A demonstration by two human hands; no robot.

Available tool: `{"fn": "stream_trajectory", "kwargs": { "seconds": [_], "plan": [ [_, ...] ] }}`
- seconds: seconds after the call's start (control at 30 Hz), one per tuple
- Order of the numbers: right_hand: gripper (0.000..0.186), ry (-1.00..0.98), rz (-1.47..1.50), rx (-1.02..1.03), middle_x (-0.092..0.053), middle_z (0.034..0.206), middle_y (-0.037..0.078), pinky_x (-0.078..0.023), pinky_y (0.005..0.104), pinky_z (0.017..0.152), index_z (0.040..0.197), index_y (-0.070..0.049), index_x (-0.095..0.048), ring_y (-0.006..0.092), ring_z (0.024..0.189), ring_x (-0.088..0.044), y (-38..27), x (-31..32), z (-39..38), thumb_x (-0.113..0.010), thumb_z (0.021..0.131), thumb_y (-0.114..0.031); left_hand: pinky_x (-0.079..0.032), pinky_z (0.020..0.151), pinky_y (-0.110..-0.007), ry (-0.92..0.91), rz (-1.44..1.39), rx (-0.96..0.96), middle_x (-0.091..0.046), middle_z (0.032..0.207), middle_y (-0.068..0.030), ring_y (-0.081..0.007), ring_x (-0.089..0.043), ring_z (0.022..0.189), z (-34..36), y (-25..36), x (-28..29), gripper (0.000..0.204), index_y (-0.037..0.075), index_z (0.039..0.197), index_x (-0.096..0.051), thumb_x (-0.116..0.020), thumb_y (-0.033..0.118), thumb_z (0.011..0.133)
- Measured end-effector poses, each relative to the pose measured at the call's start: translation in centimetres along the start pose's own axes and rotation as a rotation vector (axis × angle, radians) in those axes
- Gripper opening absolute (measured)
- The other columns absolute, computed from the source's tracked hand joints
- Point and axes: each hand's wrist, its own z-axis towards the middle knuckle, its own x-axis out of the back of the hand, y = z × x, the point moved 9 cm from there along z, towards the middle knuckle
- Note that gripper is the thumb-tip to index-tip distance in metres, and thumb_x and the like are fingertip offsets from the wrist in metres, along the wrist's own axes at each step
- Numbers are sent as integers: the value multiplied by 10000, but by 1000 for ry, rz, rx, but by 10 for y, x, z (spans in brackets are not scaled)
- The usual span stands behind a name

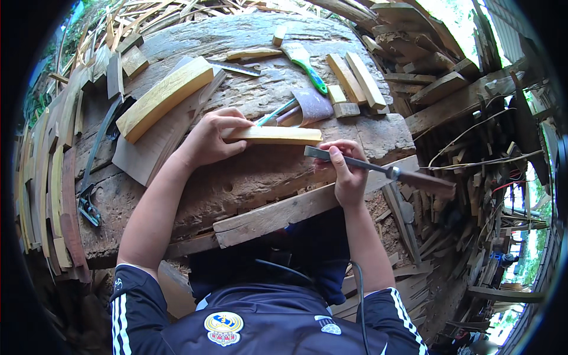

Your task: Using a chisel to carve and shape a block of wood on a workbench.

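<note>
My left hand (218, 135) grips one end of a pale, straight-sided wood block (278, 136), thumb at the near side and fingers over the top. The block lies roughly level above the worn wooden bench, its free end pointing right. Just beyond that end, my right hand (349, 171) is closed around the shank of a chisel (380, 168). Its flat metal tip points left, close to the block's near right corner; whether they touch I cannot tell. The brown wooden handle (429, 182) sticks out to the right, past my hand.
Behind the block lie curled sandpaper (316, 107), a green-handled paintbrush (308, 68) and short wood strips (365, 80). A thick yellowish block (165, 99) rests on boards at left. A metal tool with a dark handle (89, 207) lies at the left edge. Scrap wood (414, 47) is piled around the bench.
</note>
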Motion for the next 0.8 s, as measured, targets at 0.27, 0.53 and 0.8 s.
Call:
{"fn": "stream_trajectory", "kwargs": {
  "seconds": [0.27,0.53,0.8],
  "plan": [
    [117,179,137,8,-671,874,128,-616,321,670,909,-9,-563,216,740,-712,4,26,13,-589,976,-100,-548,826,-318,15,-59,-93,-677,1030,-110,-239,-676,912,8,11,-8,339,25,1074,-715,-742,33,737],
    [149,-30,-29,-73,-632,860,97,-569,259,504,843,-35,-553,133,605,-646,14,30,56,-693,896,-33,-550,876,-307,5,-146,35,-721,1068,-119,-196,-699,960,2,-2,-10,410,79,1143,-705,-766,18,742],
    [227,107,114,-106,-554,787,47,-528,250,448,823,-66,-465,116,548,-598,14,48,49,-673,895,-10,-549,860,-270,-34,-291,122,-735,1046,-117,-126,-698,935,9,-9,-19,393,80,1137,-718,-789,22,755]
  ]
}}
